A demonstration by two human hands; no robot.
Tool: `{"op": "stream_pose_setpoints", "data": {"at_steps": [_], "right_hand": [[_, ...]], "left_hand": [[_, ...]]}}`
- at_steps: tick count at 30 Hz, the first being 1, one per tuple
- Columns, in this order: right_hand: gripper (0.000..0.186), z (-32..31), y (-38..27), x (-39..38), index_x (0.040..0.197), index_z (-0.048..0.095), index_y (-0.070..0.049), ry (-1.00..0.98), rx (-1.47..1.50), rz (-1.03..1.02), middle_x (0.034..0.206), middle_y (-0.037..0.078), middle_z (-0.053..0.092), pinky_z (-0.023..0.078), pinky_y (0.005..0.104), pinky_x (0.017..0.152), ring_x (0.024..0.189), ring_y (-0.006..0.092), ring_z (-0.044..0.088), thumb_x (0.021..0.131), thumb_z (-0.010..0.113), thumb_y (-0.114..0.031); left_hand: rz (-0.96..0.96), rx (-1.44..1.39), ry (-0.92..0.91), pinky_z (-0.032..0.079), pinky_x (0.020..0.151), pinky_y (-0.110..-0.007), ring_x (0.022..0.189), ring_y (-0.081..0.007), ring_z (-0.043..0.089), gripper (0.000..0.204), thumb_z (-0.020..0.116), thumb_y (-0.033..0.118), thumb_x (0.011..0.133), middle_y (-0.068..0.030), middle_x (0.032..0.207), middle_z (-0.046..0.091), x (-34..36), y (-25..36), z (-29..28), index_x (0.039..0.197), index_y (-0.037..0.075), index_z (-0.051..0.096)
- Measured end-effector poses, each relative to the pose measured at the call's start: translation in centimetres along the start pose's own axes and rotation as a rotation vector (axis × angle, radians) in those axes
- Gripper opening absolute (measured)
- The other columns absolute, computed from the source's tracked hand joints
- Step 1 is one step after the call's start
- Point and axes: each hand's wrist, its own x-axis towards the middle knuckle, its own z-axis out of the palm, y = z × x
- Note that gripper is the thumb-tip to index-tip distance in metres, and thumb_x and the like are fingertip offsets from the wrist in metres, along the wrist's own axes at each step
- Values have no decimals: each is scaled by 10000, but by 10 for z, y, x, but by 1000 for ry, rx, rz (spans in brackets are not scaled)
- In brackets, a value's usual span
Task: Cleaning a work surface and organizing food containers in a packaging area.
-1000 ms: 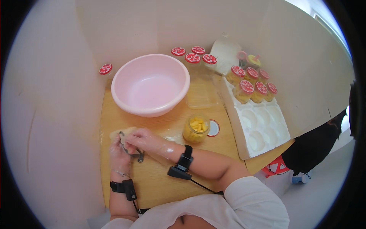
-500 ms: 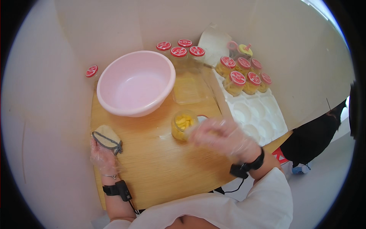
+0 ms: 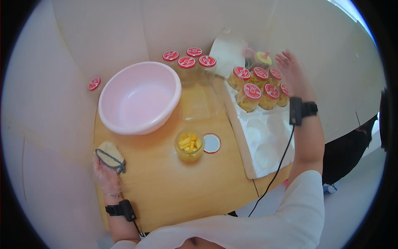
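At the table's left edge my left hand (image 3: 106,176), in a clear plastic glove, is closed on a folded cream cloth (image 3: 109,153) with dark grey edging. My right hand (image 3: 289,69) is raised at the far right with its fingers apart and nothing in them. It is beside a cup with a yellow top (image 3: 263,58) and above the rear jars. An uncovered glass jar (image 3: 189,154) of yellow fruit pieces stands mid-table. Against its right side lies a red-rimmed lid (image 3: 212,143), pale inside facing up.
A pink basin (image 3: 141,128) takes up the back left. Several red-lidded jars (image 3: 186,68) stand behind a clear plastic container (image 3: 199,103). On the right, a white foam tray (image 3: 244,155) holds several filled jars (image 3: 248,98) in its far part. A lone red-lidded jar (image 3: 94,84) is left of the basin.
My right hand has left the uncovered jar and swung up to the far right, exposing the lid and the tray's near edge. My left hand keeps hold of the cloth.
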Motion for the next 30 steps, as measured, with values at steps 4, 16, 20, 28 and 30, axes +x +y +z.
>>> {"op": "stream_pose_setpoints", "data": {"at_steps": [4, 16, 20, 28, 30], "right_hand": [[519, 31, 26, 81, 1309, 365, 46, 47, 200, 116, 1204, 263, 498, 522, 391, 885, 1079, 323, 567, 964, 577, -280], [688, -18, 126, 273, 1508, 225, -143, -85, -668, -376, 1256, 186, 502, 487, 435, 719, 1027, 287, 571, 952, 599, -299], [635, 52, 153, 210, 1507, 261, -105, -47, -1004, -367, 1239, 215, 551, 482, 526, 780, 1032, 281, 601, 979, 490, -374], [351, 50, 158, 210, 1181, 500, -80, -22, -1496, -478, 1025, 194, 630, 503, 453, 682, 875, 255, 658, 922, 542, -313], [283, 45, 161, 215, 1089, 565, -75, -108, -1707, -554, 961, 187, 652, 510, 426, 647, 828, 247, 673, 903, 565, -289]], "left_hand": [[9, 82, -15, 462, 992, -422, 1180, -252, 563, 427, 448, 373, 1033, -112, 1298, 582, 1, 1, 4, 1283, 37, 527], [-8, -32, -13, 470, 1016, -424, 1179, -270, 577, 411, 419, 354, 1043, -125, 1273, 603, 10, -27, 25, 1262, 27, 539], [60, 2, 68, 481, 1005, -416, 1160, -267, 589, 402, 422, 350, 1042, -125, 1259, 612, -3, -1, 6, 1253, 30, 546], [29, 100, 133, 477, 1011, -403, 1174, -246, 580, 391, 415, 338, 1046, -119, 1280, 602, -1, -5, 19, 1262, 37, 540], [21, 68, 138, 479, 1010, -402, 1175, -245, 580, 391, 411, 337, 1048, -120, 1283, 599, -2, -4, 22, 1265, 38, 537]]}}
